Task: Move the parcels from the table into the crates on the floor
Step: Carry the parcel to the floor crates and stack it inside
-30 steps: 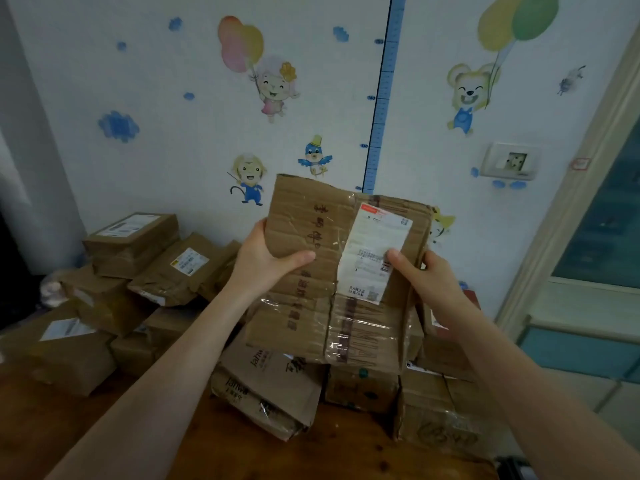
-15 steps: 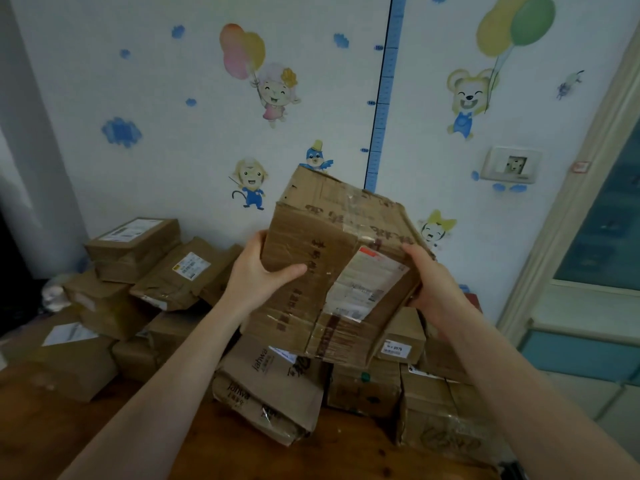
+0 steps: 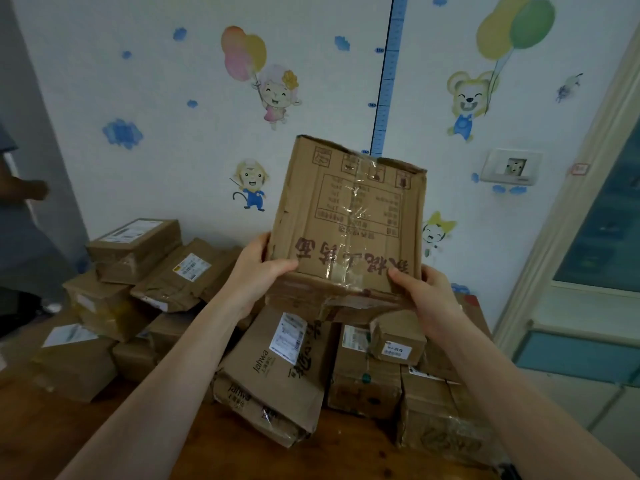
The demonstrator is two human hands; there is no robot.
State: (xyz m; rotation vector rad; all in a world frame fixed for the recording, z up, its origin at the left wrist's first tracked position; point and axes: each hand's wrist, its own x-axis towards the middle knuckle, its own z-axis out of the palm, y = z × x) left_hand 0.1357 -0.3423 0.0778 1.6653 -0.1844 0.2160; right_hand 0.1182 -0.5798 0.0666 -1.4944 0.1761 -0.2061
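I hold a taped brown cardboard parcel (image 3: 349, 216) up in front of the wall, its printed side with red characters facing me and tilted back. My left hand (image 3: 258, 268) grips its lower left edge, thumb on the face. My right hand (image 3: 426, 292) grips its lower right corner, thumb on top. Below it, several more cardboard parcels (image 3: 277, 372) lie piled on the wooden table (image 3: 114, 441). No crate shows in this view.
Parcels stack along the wall at the left (image 3: 135, 247) and under my right arm (image 3: 440, 420). A person (image 3: 17, 188) stands at the far left edge. A door frame (image 3: 568, 202) and glass panels stand at the right. A wall socket (image 3: 510, 167) sits above the pile.
I have turned the parcel over in my hands: the side with the white label has gone out of sight and the printed side now faces me, held a little higher.
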